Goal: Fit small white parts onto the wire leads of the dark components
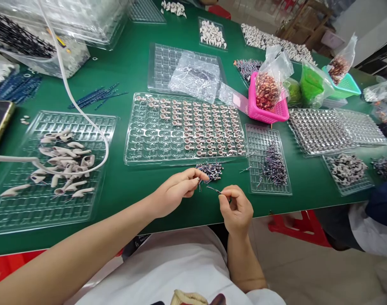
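Note:
My right hand [237, 209] is closed in a pinch on a small wired part [215, 189], whose thin dark leads point left toward my other hand. My left hand [179, 188] has its thumb and index finger together just in front of a small pile of wired parts [214, 170]; what sits between those fingertips is too small to make out. Behind both hands lies a clear blister tray [155, 146], partly filled with rows of small beige-and-brown pieces [209, 127]. To the right, another clear tray [255, 169] carries a heap of similar wired parts [274, 165].
On the left, a white cable [106, 148] loops over a tray of beige shells [64, 159]. Blue wires [96, 96] lie behind it. A pink basket [268, 113] holds a bag of reddish-brown pieces [266, 91]. Another person's sleeve [382, 199] shows at the right edge.

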`<state>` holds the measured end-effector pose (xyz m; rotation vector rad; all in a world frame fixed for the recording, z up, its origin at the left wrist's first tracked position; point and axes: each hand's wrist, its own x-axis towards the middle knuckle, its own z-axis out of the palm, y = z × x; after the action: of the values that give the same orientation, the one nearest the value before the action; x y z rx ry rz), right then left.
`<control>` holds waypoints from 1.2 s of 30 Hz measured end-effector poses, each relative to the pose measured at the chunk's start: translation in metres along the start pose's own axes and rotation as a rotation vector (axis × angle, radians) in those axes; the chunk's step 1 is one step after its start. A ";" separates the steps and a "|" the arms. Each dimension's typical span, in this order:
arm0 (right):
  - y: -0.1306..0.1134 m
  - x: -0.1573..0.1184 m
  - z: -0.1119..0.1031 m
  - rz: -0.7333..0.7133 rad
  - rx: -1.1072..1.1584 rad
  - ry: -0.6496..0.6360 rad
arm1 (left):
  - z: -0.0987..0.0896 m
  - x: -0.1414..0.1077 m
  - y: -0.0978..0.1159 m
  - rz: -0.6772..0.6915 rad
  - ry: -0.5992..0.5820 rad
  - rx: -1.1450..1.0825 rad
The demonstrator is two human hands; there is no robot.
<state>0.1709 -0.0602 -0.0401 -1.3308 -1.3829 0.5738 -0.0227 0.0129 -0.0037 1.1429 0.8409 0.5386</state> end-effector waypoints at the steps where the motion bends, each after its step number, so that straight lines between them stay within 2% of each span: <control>1: 0.000 0.000 0.000 0.004 0.000 0.001 | 0.001 0.000 0.000 0.002 0.016 0.038; 6: 0.001 0.000 0.000 0.013 -0.001 0.038 | 0.008 0.000 0.001 0.147 0.148 0.318; 15: 0.000 0.000 0.002 -0.014 -0.026 0.037 | 0.013 0.001 -0.006 0.154 0.236 0.299; 21: 0.000 0.001 0.002 -0.058 -0.103 0.043 | 0.013 0.000 -0.005 0.229 0.250 0.395; 36: -0.002 0.003 0.003 -0.177 -0.177 0.006 | 0.011 0.000 -0.005 0.207 0.253 0.449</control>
<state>0.1686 -0.0571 -0.0383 -1.3308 -1.5568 0.3349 -0.0137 0.0050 -0.0067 1.6072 1.1037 0.6957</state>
